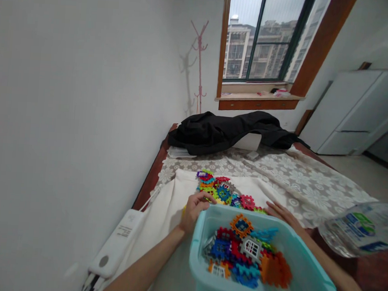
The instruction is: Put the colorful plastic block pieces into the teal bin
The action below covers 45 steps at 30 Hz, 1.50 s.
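A light teal plastic bin (196, 247) stands close in front of me, holding colourful notched plastic building pieces (240, 250). Beyond its far rim, more such pieces (224, 192) lie heaped on a white cloth. My left hand (196, 207) is at the bin's far left corner, beside the heap. Its fingers are loosely bent, thumb and forefinger apart, and I see nothing held between them. At the heap's right edge, just past the bin's far rim, my right hand (284, 214) has its fingers stretched out. The bin rim hides part of the heap.
A large clear plastic bottle (361, 228) lies at the right. Along the wall at left is a white power strip (117, 242) with cables. Black cloth (221, 129) covers the far end of the surface, over a patterned lace cloth (311, 180).
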Motion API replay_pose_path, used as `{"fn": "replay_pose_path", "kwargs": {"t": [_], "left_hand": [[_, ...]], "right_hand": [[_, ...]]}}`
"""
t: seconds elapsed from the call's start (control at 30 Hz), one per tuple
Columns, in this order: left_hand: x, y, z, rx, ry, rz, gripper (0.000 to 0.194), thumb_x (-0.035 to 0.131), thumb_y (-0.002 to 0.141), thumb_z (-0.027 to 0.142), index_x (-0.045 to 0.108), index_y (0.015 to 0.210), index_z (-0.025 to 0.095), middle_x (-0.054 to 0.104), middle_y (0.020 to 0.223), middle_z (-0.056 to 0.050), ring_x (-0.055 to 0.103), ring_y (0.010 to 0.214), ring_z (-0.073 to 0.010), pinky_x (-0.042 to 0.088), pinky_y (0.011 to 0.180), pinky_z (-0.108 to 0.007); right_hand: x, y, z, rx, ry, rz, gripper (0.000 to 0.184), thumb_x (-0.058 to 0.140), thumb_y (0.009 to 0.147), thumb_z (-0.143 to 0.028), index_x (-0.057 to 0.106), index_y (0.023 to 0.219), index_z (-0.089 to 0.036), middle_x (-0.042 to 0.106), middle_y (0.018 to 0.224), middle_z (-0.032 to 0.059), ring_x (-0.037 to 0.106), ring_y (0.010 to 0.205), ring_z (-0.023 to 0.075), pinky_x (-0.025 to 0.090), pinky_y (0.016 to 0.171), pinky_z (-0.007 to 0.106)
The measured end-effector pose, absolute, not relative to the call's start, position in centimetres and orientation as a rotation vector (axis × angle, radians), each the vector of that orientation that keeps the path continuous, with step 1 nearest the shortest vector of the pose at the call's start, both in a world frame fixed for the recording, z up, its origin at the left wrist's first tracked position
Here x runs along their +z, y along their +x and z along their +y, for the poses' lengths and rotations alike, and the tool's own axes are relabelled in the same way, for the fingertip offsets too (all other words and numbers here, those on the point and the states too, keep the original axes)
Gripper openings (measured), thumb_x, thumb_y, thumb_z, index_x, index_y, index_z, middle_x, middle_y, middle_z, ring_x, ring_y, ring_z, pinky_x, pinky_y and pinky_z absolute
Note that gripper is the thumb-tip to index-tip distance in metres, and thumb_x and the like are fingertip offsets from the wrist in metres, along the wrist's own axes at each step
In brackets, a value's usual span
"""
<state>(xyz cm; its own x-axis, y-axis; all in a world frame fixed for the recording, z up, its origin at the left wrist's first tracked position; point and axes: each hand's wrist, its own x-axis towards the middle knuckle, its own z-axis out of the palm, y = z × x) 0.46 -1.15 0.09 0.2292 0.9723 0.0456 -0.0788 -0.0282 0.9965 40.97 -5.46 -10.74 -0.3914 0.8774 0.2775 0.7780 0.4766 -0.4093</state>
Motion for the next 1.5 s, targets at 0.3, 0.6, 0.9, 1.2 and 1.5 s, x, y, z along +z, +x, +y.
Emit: {"fn": "replay_pose_path", "kwargs": {"t": [0.3,0.6,0.9,1.2,1.5], "left_hand": [[0.0,0.3,-1.2,1.108,1.303,0.919,0.024,0.065,0.073,0.032,0.077,0.085,0.015,0.065,0.071,-0.003,0.049,0.061,-0.0150,0.034,0.057,-0.025],[0.2,0.3,-1.0,1.096,1.323,0.918,0.027,0.066,0.075,0.036,0.078,0.086,0.015,0.066,0.073,-0.004,0.050,0.062,-0.0154,0.034,0.059,-0.026],[-0.1,0.2,-0.8,1.098,1.322,0.906,0.029,0.067,0.073,0.036,0.079,0.087,0.015,0.066,0.071,-0.005,0.050,0.063,-0.0161,0.034,0.060,-0.026],[0.3,0.2,-0.8,1.094,1.294,0.931,0.028,0.069,0.071,0.037,0.079,0.085,0.015,0.064,0.067,-0.003,0.047,0.060,-0.0148,0.032,0.057,-0.026],[0.5,0.3,-0.7,1.102,1.283,0.922,0.028,0.069,0.072,0.038,0.078,0.084,0.015,0.067,0.072,-0.004,0.051,0.063,-0.0153,0.034,0.058,-0.025]], "right_hand": [[-11.0,36.3,1.6,0.092,-1.270,-2.565,0.059,0.052,0.104,-0.052,0.047,0.161,-0.036,0.053,0.163,0.0076,0.049,0.151,0.0354,0.038,0.125,0.060],[-5.4,30.4,3.7,0.322,-1.103,-2.473,0.070,0.066,0.094,-0.066,0.061,0.151,-0.025,0.062,0.151,0.0180,0.062,0.134,0.0378,0.051,0.111,0.054],[-8.3,32.5,3.4,0.333,-1.025,-2.640,0.055,0.053,0.106,-0.054,0.053,0.158,-0.036,0.055,0.160,0.0109,0.049,0.148,0.0363,0.039,0.121,0.063],[-6.3,31.8,2.7,0.291,-1.279,-2.450,0.083,0.069,0.090,-0.070,0.050,0.160,-0.029,0.045,0.166,0.0199,0.049,0.145,0.0439,0.044,0.116,0.064],[-6.3,32.0,2.8,0.400,-1.247,-2.540,0.073,0.063,0.097,-0.065,0.047,0.161,-0.032,0.056,0.158,0.0173,0.051,0.145,0.0404,0.040,0.118,0.061]]}}
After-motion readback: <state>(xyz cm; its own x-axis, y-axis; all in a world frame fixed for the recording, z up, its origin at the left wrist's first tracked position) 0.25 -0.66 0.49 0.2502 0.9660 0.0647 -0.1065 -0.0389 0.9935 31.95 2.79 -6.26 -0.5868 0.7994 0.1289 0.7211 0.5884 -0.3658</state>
